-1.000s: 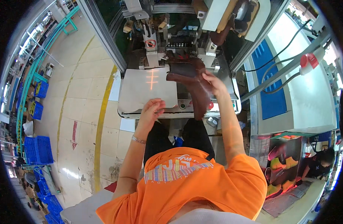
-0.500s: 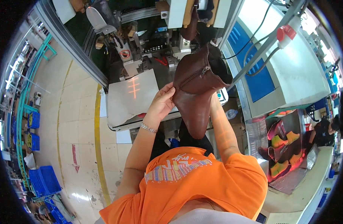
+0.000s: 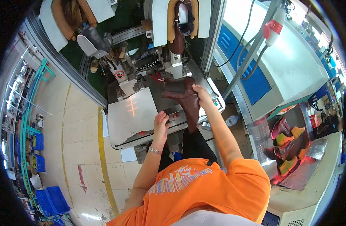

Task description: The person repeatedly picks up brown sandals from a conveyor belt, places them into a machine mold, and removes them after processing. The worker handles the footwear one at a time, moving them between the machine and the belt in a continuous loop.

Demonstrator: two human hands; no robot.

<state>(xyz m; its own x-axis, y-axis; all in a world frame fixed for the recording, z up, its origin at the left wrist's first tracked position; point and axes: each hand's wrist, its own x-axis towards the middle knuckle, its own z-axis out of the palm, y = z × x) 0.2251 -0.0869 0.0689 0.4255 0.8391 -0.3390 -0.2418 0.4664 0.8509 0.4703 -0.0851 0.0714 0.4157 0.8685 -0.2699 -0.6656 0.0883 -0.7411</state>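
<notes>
A brown leather boot upper (image 3: 189, 101) hangs over the machine table's right front part, its toe toward me and its shaft folded to the left. My right hand (image 3: 202, 94) is closed on its right side, thumb on the leather; the fingers beneath are mostly hidden. Off to the left, apart from the boot, my left hand (image 3: 161, 125) holds nothing, its fingers loosely bent and apart, beside a green button on the table's front edge. A white sheet (image 3: 124, 122) with glowing orange laser lines lies on the table's left side.
Behind the table, a second brown boot (image 3: 176, 44) sits in a machine station between padded clamps (image 3: 170, 22). Red-handled pliers (image 3: 156, 78) lie near the fixtures. On the right stand a metal post (image 3: 252, 52) with a red plug (image 3: 272, 30) and a red-lit tray of shoe uppers (image 3: 284, 139).
The boot has come down toward the table and turned, its shaft now folded leftward. My left hand has let go of it and moved lower; my right hand still grips it.
</notes>
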